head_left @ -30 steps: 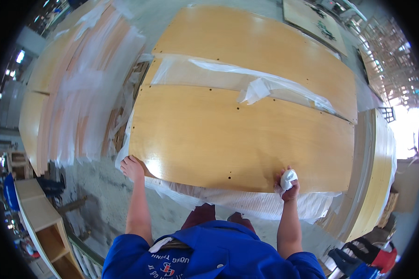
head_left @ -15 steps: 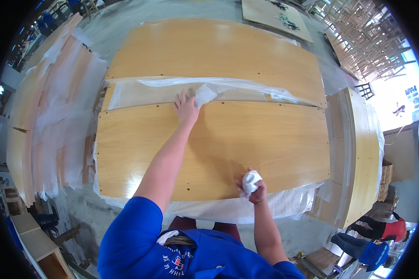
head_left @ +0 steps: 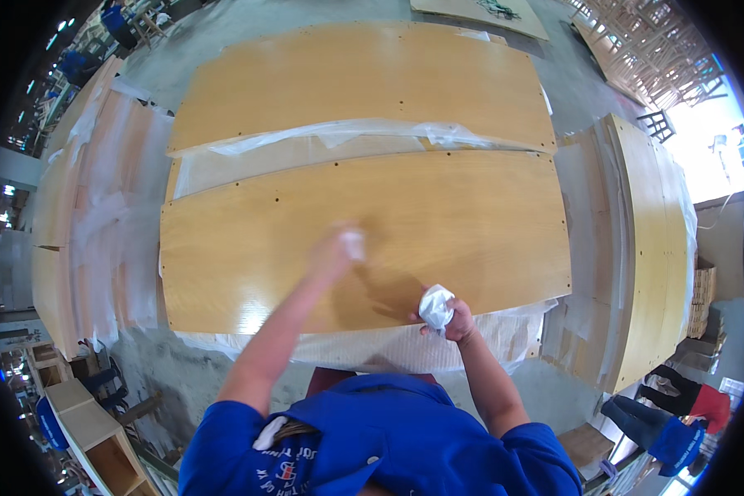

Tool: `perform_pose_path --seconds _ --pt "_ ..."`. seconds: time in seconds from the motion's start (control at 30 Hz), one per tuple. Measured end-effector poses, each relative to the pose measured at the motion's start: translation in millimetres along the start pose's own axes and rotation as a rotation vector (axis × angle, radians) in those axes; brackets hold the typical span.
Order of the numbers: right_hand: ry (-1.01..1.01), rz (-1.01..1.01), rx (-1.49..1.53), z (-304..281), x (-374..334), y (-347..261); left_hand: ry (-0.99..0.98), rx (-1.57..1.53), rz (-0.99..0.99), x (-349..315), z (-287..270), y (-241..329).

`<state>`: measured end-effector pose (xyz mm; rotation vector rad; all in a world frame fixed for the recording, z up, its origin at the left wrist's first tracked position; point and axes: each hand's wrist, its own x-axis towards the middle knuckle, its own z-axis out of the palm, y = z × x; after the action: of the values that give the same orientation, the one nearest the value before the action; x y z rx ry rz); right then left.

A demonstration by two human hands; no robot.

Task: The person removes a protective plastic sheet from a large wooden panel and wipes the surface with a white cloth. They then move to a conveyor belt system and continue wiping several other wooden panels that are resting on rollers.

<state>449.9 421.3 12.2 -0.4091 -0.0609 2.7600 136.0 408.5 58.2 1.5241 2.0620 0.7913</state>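
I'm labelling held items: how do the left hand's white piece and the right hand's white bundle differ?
The white piece in the left hand looks smaller than the white bundle in the right hand. The piece is blurred; the bundle is sharper. The piece is well over the near panel, the bundle by its front edge. Both are white.

- Left: stacked boards [head_left: 54, 289], draped in translucent film [head_left: 112, 211].
- Right: stack of pale panels [head_left: 653, 248].
- Lower left: open-fronted cabinet [head_left: 76, 402].
- Top: flat board [head_left: 455, 11] bearing green tangle [head_left: 498, 8].
- Upper right: piled wooden frames [head_left: 657, 41].
- Lower right: person in red [head_left: 708, 405], person in blue [head_left: 676, 445].
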Motion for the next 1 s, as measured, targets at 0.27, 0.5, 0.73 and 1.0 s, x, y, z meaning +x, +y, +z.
perform_pose_path --seconds 0.27,0.5,0.73,1.0 --pt "0.142 -0.268 -0.166 38 39 -12 0.412 0.61 -0.795 -234 -149 -151" --pt "0.064 -0.346 -0.096 86 84 35 0.03 -0.083 -0.157 -272 -32 -136" --pt "-0.138 -0.436 0.122 96 31 82 -0.54 -1.195 -0.872 -193 38 -48" --pt "-0.116 -0.382 0.132 89 -45 89 -0.146 -1.835 -1.097 -166 95 -50"
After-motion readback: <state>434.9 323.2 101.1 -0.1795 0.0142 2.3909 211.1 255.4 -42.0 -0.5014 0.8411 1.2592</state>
